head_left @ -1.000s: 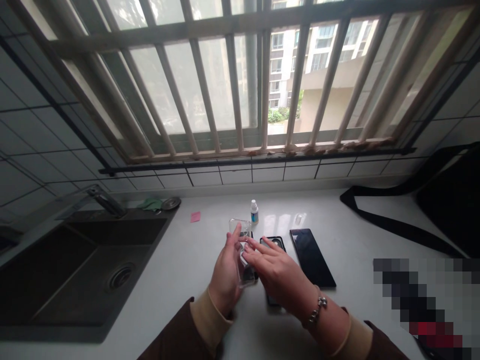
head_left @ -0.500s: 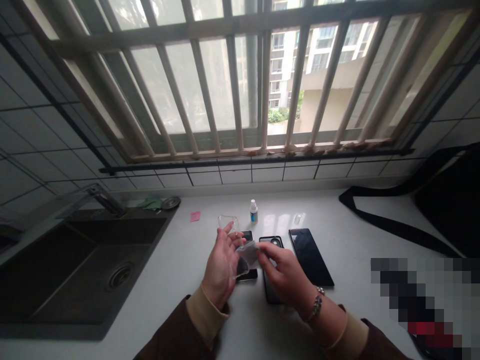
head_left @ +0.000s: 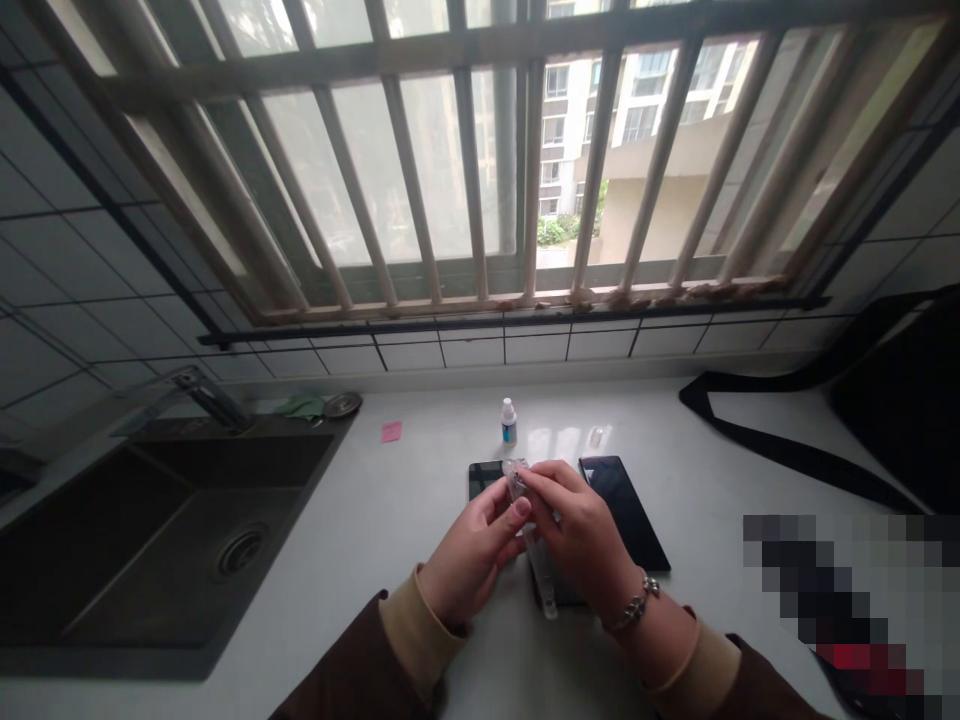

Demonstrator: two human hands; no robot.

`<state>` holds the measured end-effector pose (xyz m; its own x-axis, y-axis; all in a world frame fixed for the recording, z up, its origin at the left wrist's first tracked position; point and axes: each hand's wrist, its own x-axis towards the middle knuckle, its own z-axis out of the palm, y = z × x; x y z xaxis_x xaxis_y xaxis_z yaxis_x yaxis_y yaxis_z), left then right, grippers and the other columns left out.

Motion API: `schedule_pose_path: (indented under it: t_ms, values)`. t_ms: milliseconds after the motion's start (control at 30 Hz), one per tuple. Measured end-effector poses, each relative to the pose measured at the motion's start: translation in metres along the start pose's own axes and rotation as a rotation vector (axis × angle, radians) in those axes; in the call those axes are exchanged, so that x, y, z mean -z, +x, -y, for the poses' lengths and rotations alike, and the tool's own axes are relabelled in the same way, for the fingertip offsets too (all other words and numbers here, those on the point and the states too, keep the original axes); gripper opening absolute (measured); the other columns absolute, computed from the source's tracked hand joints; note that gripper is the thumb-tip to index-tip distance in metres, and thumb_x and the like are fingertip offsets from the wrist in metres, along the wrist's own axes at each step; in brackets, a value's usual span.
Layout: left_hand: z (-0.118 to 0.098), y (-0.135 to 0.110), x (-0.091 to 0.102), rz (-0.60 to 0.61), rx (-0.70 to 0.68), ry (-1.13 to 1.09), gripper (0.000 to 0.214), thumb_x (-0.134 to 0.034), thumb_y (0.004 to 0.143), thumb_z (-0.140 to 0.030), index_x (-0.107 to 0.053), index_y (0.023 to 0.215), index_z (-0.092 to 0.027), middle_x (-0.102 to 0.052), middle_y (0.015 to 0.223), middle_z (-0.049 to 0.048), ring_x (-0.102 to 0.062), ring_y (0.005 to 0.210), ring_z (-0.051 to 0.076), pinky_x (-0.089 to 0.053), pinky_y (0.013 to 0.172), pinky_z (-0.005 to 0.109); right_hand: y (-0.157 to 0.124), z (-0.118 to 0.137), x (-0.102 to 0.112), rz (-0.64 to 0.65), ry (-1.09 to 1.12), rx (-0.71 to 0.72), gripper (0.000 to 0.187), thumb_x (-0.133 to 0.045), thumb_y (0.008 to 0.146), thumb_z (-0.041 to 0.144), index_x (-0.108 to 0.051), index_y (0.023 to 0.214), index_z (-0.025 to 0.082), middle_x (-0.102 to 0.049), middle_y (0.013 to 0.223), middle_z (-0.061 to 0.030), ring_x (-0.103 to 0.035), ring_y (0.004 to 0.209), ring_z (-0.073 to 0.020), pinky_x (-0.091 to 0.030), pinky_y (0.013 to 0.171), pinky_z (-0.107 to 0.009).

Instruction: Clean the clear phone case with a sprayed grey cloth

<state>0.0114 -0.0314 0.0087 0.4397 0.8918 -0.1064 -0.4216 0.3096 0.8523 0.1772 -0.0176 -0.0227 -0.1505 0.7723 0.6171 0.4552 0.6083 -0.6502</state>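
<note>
My left hand [head_left: 472,555] grips a clear phone case [head_left: 545,585], turned edge-on, between thumb and fingers. My right hand [head_left: 589,525] is closed at the upper end of the case, fingertips pressed to its edge. The thin grey cloth it held is now mostly hidden by the fingers. Below the hands, a phone [head_left: 484,476] lies on the counter, partly covered by my left hand. A phone in a black case [head_left: 564,597] shows only in part under my right hand. To its right lies a dark tablet-like device [head_left: 643,530], screen up.
A small white bottle [head_left: 509,428] stands upright behind the hands. A pink sticky note [head_left: 391,432] and a small clear piece [head_left: 596,437] lie on the white counter [head_left: 322,590]. Left is a dark sink [head_left: 187,630] with a faucet [head_left: 214,400]; right, a black strap [head_left: 795,440].
The clear case has turned from facing up in my open left palm to edge-on, and the left fingers have closed on it. My right hand has moved in against its upper end.
</note>
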Motion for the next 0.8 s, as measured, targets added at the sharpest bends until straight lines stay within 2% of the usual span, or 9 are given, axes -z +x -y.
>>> schedule_pose_path:
  t_ms: [233, 400, 533, 667, 800]
  values:
    - [0.000, 0.000, 0.002, 0.010, 0.003, 0.061, 0.051, -0.073, 0.097, -0.038, -0.065, 0.146, -0.025, -0.060, 0.151, 0.0154, -0.057, 0.138, 0.037, -0.048, 0.113, 0.049, 0.001, -0.002, 0.001, 0.039, -0.132, 0.009, 0.028, -0.049, 0.109, 0.022, -0.070, 0.127, 0.021, -0.069, 0.111, -0.0118, -0.067, 0.101, -0.0249, -0.060, 0.088, -0.041]
    - [0.004, 0.003, 0.006, -0.027, -0.095, 0.094, 0.050, -0.076, 0.094, -0.035, -0.068, 0.142, -0.025, -0.063, 0.149, 0.0119, -0.052, 0.144, 0.033, -0.036, 0.124, 0.042, 0.003, 0.003, 0.001, 0.082, -0.129, -0.001, 0.026, -0.048, 0.109, 0.021, -0.071, 0.121, 0.019, -0.068, 0.100, -0.0099, -0.066, 0.090, -0.0231, -0.059, 0.082, -0.038]
    - [0.006, 0.006, 0.010, -0.070, -0.154, 0.059, 0.048, -0.077, 0.093, -0.037, -0.069, 0.138, -0.022, -0.068, 0.138, 0.0129, -0.060, 0.134, 0.032, -0.040, 0.119, 0.043, 0.001, 0.003, -0.002, 0.150, -0.092, 0.020, 0.024, -0.051, 0.105, 0.015, -0.071, 0.116, 0.020, -0.067, 0.100, -0.0093, -0.065, 0.093, -0.0236, -0.058, 0.085, -0.038]
    - [0.004, 0.008, 0.014, -0.184, -0.207, -0.019, 0.048, -0.080, 0.091, -0.039, -0.070, 0.133, -0.019, -0.071, 0.121, 0.0122, -0.065, 0.121, 0.027, -0.046, 0.112, 0.042, -0.001, 0.002, -0.005, 0.207, -0.073, 0.031, 0.020, -0.058, 0.099, 0.011, -0.072, 0.109, 0.021, -0.066, 0.098, -0.0078, -0.064, 0.093, -0.0232, -0.057, 0.083, -0.037]
    - [-0.003, 0.011, 0.019, -0.333, -0.324, -0.128, 0.046, -0.083, 0.089, -0.038, -0.071, 0.128, -0.018, -0.069, 0.115, 0.0096, -0.065, 0.114, 0.022, -0.046, 0.112, 0.040, -0.002, 0.003, -0.007, 0.283, -0.032, 0.010, 0.018, -0.063, 0.094, 0.008, -0.074, 0.098, 0.021, -0.065, 0.091, -0.0050, -0.063, 0.084, -0.0199, -0.055, 0.077, -0.033]
